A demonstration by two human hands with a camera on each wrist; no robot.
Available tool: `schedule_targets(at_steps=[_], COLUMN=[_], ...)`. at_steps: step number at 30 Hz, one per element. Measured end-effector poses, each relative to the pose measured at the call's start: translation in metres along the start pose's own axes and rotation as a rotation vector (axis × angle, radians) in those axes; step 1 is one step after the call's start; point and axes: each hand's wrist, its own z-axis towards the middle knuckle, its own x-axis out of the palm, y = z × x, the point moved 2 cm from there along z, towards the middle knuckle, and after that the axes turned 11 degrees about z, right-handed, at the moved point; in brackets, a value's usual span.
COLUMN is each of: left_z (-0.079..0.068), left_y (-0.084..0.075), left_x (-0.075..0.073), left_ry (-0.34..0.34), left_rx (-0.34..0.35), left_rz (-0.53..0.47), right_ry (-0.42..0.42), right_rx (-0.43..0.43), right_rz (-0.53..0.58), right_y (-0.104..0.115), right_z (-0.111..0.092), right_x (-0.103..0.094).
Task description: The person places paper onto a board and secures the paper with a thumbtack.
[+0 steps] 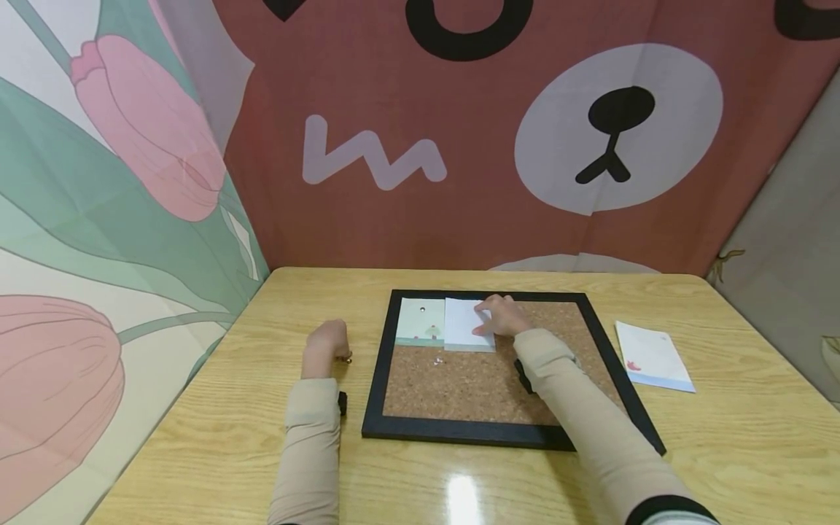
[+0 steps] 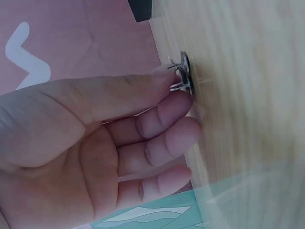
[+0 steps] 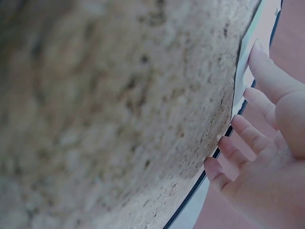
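On the bare table left of the board, my left hand [image 1: 327, 341] pinches metal thumbtacks [image 2: 182, 74] at the tips of thumb and forefinger, against the tabletop. How many tacks is unclear. My right hand [image 1: 505, 316] rests on the right side of a white note sheet [image 1: 464, 328] on the cork board [image 1: 472, 386], its fingers spread and thumb [image 3: 267, 71] touching the paper. Beside that sheet lies a pale green note [image 1: 413, 321] with a thumbtack [image 1: 422, 309] near its top. A few small shiny pieces [image 1: 437, 361] lie on the cork below.
The board's black frame [image 1: 459, 430] borders the cork. Right of it, another white note [image 1: 655, 356] with a blue lower edge lies on the wooden table [image 1: 741, 437]. Printed cloths [image 1: 367, 226] hang behind and to the left of the table.
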Motion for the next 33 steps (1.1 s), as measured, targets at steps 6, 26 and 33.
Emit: schedule_targets(at_steps=[6, 26, 33], left_z=[-0.003, -0.001, 0.000], left_y=[-0.003, -0.014, -0.023], left_x=[-0.002, -0.011, -0.012], left_ry=[-0.015, -0.205, -0.242], left_rx=[0.021, 0.012, 0.050], left_rz=[-0.041, -0.137, -0.212], right_ry=[0.002, -0.009, 0.003], right_rx=[0.008, 0.010, -0.005], right_rz=[-0.002, 0.012, 0.013], right_y=[0.000, 0.000, 0.001], right_z=[0.000, 0.000, -0.004], right_x=[0.000, -0.003, -0.005])
